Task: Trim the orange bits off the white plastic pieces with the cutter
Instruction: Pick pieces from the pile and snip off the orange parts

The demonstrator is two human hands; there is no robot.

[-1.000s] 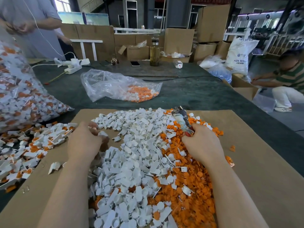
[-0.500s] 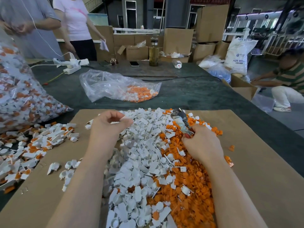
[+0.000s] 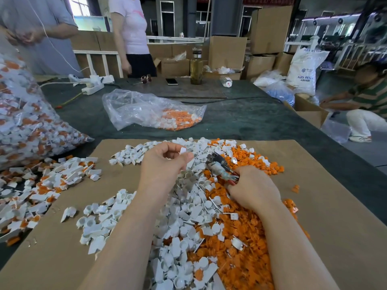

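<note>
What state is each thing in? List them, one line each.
Left hand: raised, pinching a white piece.
Right hand: gripping the cutter.
Cutter: blades point away, cutting nothing.
Clear bag: lying open, orange bits inside.
Big bag: full of untrimmed pieces.

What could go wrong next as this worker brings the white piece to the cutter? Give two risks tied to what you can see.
1. The left hand pinches a small white piece at its fingertips; on reaching the cutter, the fingers may end up close to the blades.
2. The right hand holds the cutter over mixed white and orange heaps, so a trimmed piece could drop among the orange offcuts.
</note>
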